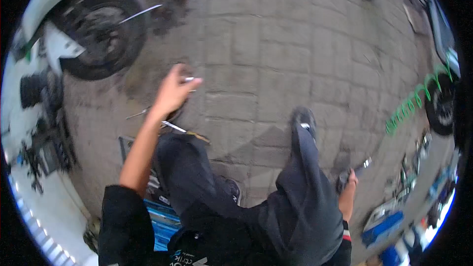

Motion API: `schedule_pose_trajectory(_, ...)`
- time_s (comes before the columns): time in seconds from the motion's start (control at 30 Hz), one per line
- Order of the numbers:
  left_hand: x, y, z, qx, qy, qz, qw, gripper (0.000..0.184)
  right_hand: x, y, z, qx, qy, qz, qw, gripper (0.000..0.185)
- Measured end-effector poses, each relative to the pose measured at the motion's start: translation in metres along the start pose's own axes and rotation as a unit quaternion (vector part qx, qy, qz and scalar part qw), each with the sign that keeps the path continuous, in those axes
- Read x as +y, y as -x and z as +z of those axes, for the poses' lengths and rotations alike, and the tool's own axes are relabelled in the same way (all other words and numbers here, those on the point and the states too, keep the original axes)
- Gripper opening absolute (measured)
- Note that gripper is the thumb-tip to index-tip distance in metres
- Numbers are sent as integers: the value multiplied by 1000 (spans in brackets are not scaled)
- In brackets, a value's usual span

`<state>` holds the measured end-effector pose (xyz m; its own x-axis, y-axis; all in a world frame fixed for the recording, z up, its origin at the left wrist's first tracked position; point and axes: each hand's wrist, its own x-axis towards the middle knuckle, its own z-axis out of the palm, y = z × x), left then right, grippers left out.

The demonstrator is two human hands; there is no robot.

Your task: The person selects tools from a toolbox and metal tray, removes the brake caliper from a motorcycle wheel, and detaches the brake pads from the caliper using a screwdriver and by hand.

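Note:
My left hand [173,92] is stretched out over the paving, left of centre. Its thumb and fingers are closed on a small shiny metal piece [189,79], blurred, whose exact kind does not show. Low on the right, beside my knee, my right hand [351,180] grips a dark tool with a shiny metal tip [366,163]. The tip points up and to the right; my fingers and knee hide part of its body. Beneath my left forearm lies a slim silver tool [173,127] on the ground.
At upper left is a vehicle wheel [106,32] with a thin silver rod [140,14] in front. A green coiled hose [419,96] hangs at right near another wheel [440,103]. A blue case [383,227] and several tools lie lower right. A blue toolbox [162,219] stands by my left leg.

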<state>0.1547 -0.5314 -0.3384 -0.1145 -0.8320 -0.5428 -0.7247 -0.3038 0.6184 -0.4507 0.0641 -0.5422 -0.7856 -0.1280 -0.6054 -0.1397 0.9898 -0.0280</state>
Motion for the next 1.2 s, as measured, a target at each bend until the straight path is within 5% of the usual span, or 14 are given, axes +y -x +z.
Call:
schedule_pose_trajectory(0.07, 7, 7, 21, 1, 47, 96, 994, 50, 21, -7, 0, 18, 45, 30, 998, 84)
schedule_pose_trajectory(0.13, 22, 14, 44, -69, 68, 40, 995, 41, 27, -20, 0, 27, 61, 46, 997, 83)
schedule_pose_trajectory(0.37, 2, 34, 101, -242, 78, 80, 964, 27, 26, -78, 19, 49, 52, 54, 996, 78)
schedule_pose_trajectory(0.6, -3, 45, 96, -207, 158, 101, 960, 28, -56, 7, 17, 157, 110, 2, 981, 89)
schedule_pose_trajectory(0.67, -1, 59, 85, -146, 143, 173, 963, 24, -74, 35, 10, 174, 146, -41, 973, 84)
schedule_pose_trajectory(0.73, -1, 69, 71, -106, 197, 206, 953, 22, -48, 9, 16, 233, 71, -127, 962, 77)
schedule_pose_trajectory(0.8, 1, 80, 56, -123, 282, 143, 941, 19, -79, 28, 1, 216, -202, -202, 934, 67)
schedule_pose_trajectory(0.87, -2, 82, 60, -120, 337, 111, 927, 28, -130, 46, -16, 204, -335, -181, 902, 56)
schedule_pose_trajectory(0.93, 9, 89, 82, -50, 347, 118, 929, 54, -173, 57, -37, 132, -480, -271, 824, 46)
schedule_pose_trajectory(0.97, 12, 86, 101, -65, 350, 110, 928, 61, -201, 71, -57, 71, -477, -280, 830, 44)
schedule_pose_trajectory(1.0, 15, 80, 123, -90, 324, 85, 938, 63, -240, 100, -74, 13, -472, -282, 835, 42)
schedule_pose_trajectory(1.07, 14, 74, 164, -185, 396, 83, 896, 74, -317, 161, -91, -77, -567, -327, 752, 27)
schedule_pose_trajectory(1.1, 21, 79, 163, -244, 409, 14, 879, 81, -344, 153, -106, -269, -559, -345, 705, 23)
schedule_pose_trajectory(1.2, 43, 80, 154, -328, 420, -44, 845, 98, -457, 246, -97, -351, -591, -372, 624, 30)
